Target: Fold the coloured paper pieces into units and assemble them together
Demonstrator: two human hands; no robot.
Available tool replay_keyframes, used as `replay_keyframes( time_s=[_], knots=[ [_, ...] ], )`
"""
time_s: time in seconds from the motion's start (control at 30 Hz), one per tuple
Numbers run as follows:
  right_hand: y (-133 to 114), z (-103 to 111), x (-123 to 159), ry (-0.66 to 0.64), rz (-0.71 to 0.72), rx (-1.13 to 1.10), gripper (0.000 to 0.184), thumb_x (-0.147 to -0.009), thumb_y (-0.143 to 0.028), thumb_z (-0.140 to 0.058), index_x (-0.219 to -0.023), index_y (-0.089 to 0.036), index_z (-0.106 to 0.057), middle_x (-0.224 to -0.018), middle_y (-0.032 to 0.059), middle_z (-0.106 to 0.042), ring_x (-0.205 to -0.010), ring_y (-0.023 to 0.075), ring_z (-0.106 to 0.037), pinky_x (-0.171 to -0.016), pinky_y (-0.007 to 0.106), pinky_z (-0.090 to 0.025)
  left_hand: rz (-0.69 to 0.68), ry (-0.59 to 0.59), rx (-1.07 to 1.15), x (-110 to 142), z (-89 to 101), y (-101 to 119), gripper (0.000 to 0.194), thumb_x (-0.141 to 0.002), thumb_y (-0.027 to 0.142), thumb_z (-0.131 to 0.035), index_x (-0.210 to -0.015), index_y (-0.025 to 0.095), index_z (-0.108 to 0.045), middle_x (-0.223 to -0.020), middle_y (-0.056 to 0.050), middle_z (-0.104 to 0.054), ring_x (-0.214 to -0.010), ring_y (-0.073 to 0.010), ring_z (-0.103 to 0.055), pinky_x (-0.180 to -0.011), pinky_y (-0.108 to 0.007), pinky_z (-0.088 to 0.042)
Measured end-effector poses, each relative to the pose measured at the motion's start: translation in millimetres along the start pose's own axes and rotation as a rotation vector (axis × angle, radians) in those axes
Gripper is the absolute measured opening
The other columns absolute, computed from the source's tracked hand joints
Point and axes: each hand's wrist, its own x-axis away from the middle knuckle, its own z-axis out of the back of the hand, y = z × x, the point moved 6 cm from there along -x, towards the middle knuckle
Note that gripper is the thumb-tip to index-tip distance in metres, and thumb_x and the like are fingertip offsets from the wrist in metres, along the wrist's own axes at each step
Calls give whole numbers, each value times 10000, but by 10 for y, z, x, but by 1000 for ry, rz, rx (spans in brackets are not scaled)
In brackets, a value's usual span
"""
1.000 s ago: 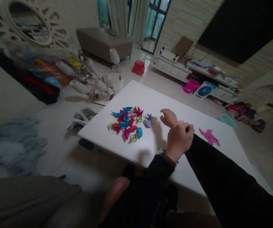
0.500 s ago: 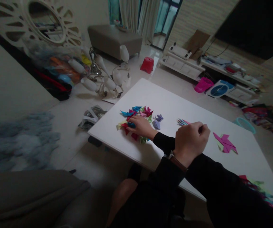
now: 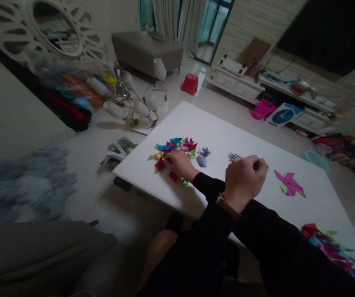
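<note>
Clearly, the white table dominates; beyond it, a blue-and-white box has markings too blurred to read. A folded-paper pile lies under the right hand, fingers narrowed, grip unclear; the left hand curls, contents hidden.

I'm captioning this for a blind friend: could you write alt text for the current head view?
A person's right hand is at a pile of colourful folded paper pieces on a white table, the arm crossed behind the curled left hand. A pink folded paper shape and a second colourful pile lie to the right.
</note>
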Motion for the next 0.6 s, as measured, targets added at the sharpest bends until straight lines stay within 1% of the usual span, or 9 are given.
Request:
replay_keyframes(
  time_s=[0.03,0.1,0.17,0.23,0.33,0.4,0.5,0.6],
  knots=[
    [3,28,18,12,4,-16,211,-990,-311,-559,-921,-173,-703,-917,104,-703,-902,234,-590,-779,320,-389,-9,10,9,1,-4,8,376,-1016,372,-421,-795,226,-688,-830,-74,-743,-825,-187,-669,-737,-299,-443],
    [-48,41,51,3,67,-47,185,-983,-320,-577,-957,-176,-690,-963,96,-700,-932,226,-583,-803,313,-395,-13,0,32,6,-19,21,376,-1016,369,-421,-780,226,-676,-787,-62,-730,-807,-179,-669,-715,-285,-441],
    [-156,0,85,-39,161,-65,139,-963,-284,-600,-989,-176,-683,-1020,94,-694,-980,222,-572,-841,312,-401,-1,-28,48,12,-30,27,360,-1012,362,-431,-783,227,-674,-769,-58,-724,-816,-179,-673,-701,-274,-442],
    [-269,-59,113,-68,210,-73,119,-936,-252,-629,-1011,-176,-682,-1069,94,-686,-1023,223,-559,-870,318,-403,11,-48,52,16,-25,25,348,-1009,357,-437,-791,226,-674,-764,-59,-724,-824,-182,-676,-698,-271,-444],
    [-379,-115,139,-64,183,-84,98,-925,-175,-623,-993,-191,-693,-1076,74,-689,-1063,214,-553,-890,313,-398,4,-37,46,12,3,13,352,-1014,348,-426,-794,218,-668,-755,-61,-721,-806,-178,-675,-701,-268,-444],
    [-412,-116,152,-54,155,-102,132,-933,-130,-596,-950,-209,-701,-1041,49,-699,-1076,204,-557,-898,298,-393,-15,-11,36,5,20,3,364,-1017,344,-417,-777,212,-658,-739,-57,-712,-778,-166,-670,-690,-259,-438],
    [-423,-79,170,-60,159,-149,162,-937,-112,-587,-924,-221,-706,-1006,39,-708,-1069,201,-565,-898,293,-399,-56,37,22,-9,25,-2,376,-1016,342,-423,-734,207,-631,-694,-40,-684,-718,-147,-649,-657,-248,-418],
    [-366,7,213,-73,190,-168,140,-932,-122,-594,-917,-201,-709,-980,60,-708,-1020,201,-574,-879,300,-416,-117,123,29,-9,30,23,389,-1006,342,-446,-663,203,-567,-612,-9,-621,-611,-123,-584,-600,-248,-377]
  ],
)
